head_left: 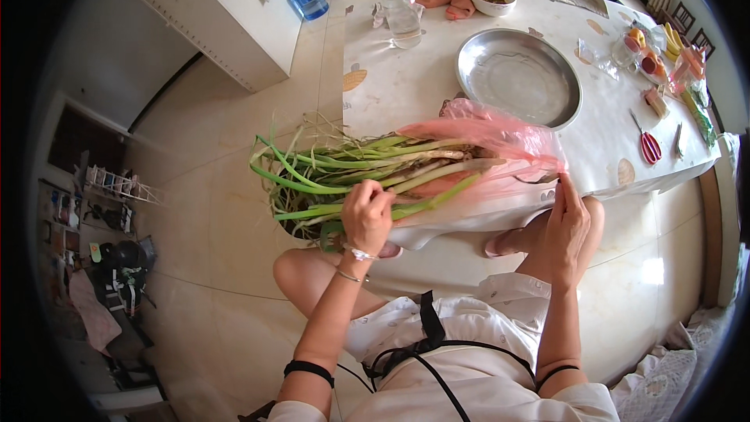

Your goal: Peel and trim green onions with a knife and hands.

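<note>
Here, left hand (367, 215) curled at slender scallions (383, 162), grip unclear, right hand (569, 219) pinching crinkly plastic bag (512, 138)

Looks like a messy heap of spring onions (367, 166) on the near side, some leaves withered, green tops flopping left, pale ends right against a crumpled, see-through pink plastic bag (500, 137).

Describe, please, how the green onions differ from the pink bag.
The green onions are green to whitish; the bag is pink and see-through. The green onions are long, slender stalks; the bag is thin, crumpled film. The green onions reach past the table's left edge; the bag extends farther right. Both overlap at the near edge.
</note>
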The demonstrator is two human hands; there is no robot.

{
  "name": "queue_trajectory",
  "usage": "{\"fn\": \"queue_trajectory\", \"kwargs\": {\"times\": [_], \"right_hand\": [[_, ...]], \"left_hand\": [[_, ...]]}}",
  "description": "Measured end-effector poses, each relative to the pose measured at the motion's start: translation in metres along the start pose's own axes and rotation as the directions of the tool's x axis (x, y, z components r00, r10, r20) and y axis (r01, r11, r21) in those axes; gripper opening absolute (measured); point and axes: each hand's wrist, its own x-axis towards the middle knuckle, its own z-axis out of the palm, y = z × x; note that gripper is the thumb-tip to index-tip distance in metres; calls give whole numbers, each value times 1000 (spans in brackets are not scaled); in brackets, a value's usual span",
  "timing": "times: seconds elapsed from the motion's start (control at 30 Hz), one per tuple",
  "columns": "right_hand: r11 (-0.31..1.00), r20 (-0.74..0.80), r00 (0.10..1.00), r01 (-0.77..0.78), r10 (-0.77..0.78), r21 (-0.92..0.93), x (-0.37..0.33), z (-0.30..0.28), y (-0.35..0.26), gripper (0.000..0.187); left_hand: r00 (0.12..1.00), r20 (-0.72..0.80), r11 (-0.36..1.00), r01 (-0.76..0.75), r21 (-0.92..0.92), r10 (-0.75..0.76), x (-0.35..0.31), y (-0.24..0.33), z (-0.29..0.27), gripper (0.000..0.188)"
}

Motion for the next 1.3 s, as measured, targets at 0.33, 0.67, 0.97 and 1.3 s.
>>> {"fn": "queue_trajectory", "kwargs": {"times": [0.33, 0.67, 0.97, 1.3], "right_hand": [[882, 485, 866, -126, -126, 454, -29, 1, -75, 27], [860, 344, 863, 178, -370, 479, -45, 32, -102, 40], [898, 570, 755, 57, -325, 436, -57, 20, -91, 68], [926, 621, 749, -24, -233, 377, -71, 24, -73, 62]], "left_hand": [[998, 44, 995, 48, -82, -45, 16, 24, -28, 19], [791, 482, 536, 611, -583, -376, 8, 57, -43, 11], [675, -48, 514, 510, -690, -736, -1, -45, -143, 9], [296, -416, 418, 877, -238, -860, -110, -272, -156, 17]]}}
